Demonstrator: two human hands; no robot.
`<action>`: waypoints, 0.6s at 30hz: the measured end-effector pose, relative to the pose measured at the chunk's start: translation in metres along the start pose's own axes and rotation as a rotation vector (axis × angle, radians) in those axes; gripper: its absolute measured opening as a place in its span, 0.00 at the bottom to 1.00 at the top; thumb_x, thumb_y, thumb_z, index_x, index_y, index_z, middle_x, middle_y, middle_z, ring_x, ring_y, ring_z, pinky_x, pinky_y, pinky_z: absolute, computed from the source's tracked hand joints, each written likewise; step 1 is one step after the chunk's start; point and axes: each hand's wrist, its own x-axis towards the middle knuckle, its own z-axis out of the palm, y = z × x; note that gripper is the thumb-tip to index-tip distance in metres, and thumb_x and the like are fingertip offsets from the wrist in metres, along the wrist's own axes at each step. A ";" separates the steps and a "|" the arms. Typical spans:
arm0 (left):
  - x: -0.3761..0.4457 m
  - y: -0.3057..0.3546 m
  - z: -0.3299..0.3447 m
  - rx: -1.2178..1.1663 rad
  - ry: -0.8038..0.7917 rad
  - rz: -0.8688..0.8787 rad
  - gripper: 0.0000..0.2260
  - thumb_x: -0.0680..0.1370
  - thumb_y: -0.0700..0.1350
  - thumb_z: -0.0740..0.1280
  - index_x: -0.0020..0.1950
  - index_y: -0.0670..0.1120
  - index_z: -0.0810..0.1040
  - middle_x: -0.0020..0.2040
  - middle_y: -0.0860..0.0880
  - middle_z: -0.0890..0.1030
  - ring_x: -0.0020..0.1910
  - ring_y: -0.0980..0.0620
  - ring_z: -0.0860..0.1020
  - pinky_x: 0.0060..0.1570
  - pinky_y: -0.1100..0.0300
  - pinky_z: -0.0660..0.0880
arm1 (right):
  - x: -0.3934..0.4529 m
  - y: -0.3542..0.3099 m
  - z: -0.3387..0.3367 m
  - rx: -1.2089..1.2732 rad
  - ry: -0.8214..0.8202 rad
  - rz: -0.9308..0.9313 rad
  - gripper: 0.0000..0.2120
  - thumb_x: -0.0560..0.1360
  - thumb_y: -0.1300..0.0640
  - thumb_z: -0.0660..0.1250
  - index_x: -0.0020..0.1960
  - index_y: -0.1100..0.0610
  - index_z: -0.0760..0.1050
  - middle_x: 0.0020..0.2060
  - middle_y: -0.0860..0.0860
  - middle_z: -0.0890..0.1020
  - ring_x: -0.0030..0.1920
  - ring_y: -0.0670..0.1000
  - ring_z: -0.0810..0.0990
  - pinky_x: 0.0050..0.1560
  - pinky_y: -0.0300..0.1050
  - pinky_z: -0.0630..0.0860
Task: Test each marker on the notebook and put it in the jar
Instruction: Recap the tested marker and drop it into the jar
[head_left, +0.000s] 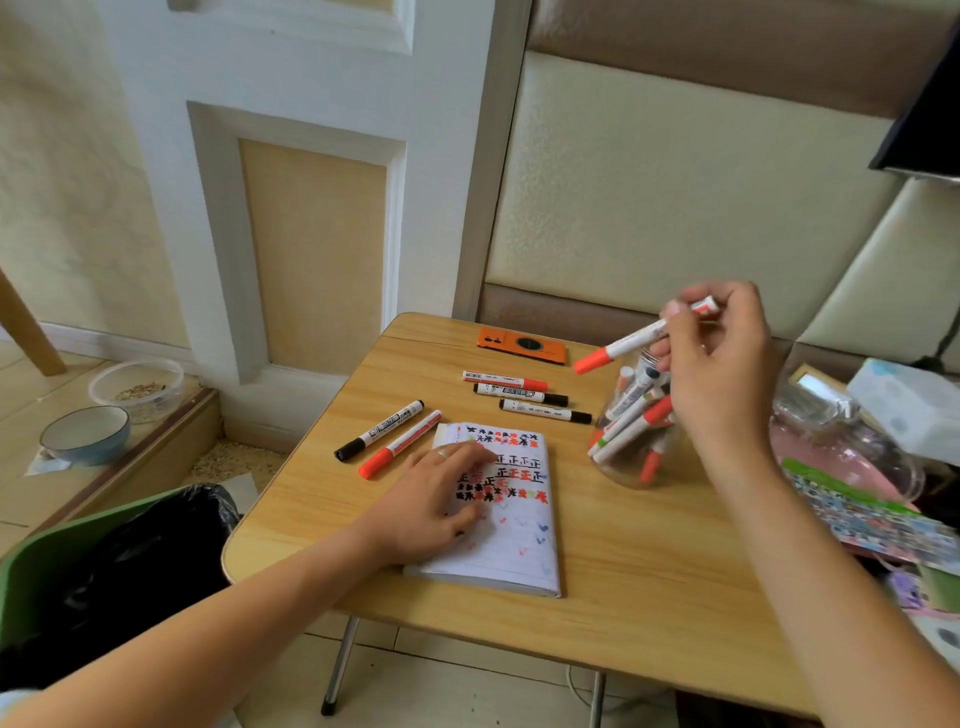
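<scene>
The right hand (719, 358) pinches an orange-capped marker (644, 335) between thumb and fingertips, holding it tilted in the air just above the mouth of the clear jar (631, 441), cap end pointing toward the desk's far edge. The jar stands near the right edge of the wooden desk (649, 561) and already holds a cluster of markers, orange and dark caps mixed. The left hand (436, 499) lies flat with fingers spread on the open notebook (519, 535), which sits toward the desk's near edge and is covered with black and orange test marks. Just off the notebook's far-left corner lie a black-capped marker (379, 430) and an orange-capped one (400, 444), side by side. Beyond the notebook, toward the far edge, three more markers (522, 395) lie in a row, one orange-capped and two black-capped. An orange phone (522, 345) rests at the far edge.
</scene>
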 end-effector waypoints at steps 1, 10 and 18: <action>0.001 0.001 0.000 0.025 0.005 0.006 0.23 0.79 0.56 0.61 0.73 0.53 0.69 0.72 0.56 0.72 0.71 0.58 0.68 0.72 0.58 0.59 | 0.013 0.000 -0.006 -0.082 0.035 -0.073 0.03 0.82 0.54 0.65 0.53 0.52 0.73 0.37 0.50 0.83 0.37 0.50 0.84 0.42 0.54 0.82; 0.000 0.002 0.002 0.081 0.005 -0.012 0.19 0.81 0.54 0.63 0.72 0.55 0.72 0.74 0.56 0.70 0.74 0.60 0.64 0.75 0.61 0.55 | 0.061 0.024 -0.017 -0.356 0.052 -0.212 0.07 0.82 0.61 0.63 0.58 0.62 0.76 0.47 0.60 0.82 0.45 0.58 0.78 0.44 0.38 0.63; -0.001 0.005 0.000 0.094 -0.006 -0.033 0.19 0.81 0.54 0.63 0.72 0.55 0.71 0.74 0.56 0.70 0.73 0.60 0.65 0.70 0.66 0.52 | 0.046 0.045 0.000 -0.536 -0.317 0.026 0.09 0.84 0.58 0.60 0.53 0.57 0.79 0.44 0.55 0.82 0.44 0.57 0.80 0.41 0.45 0.69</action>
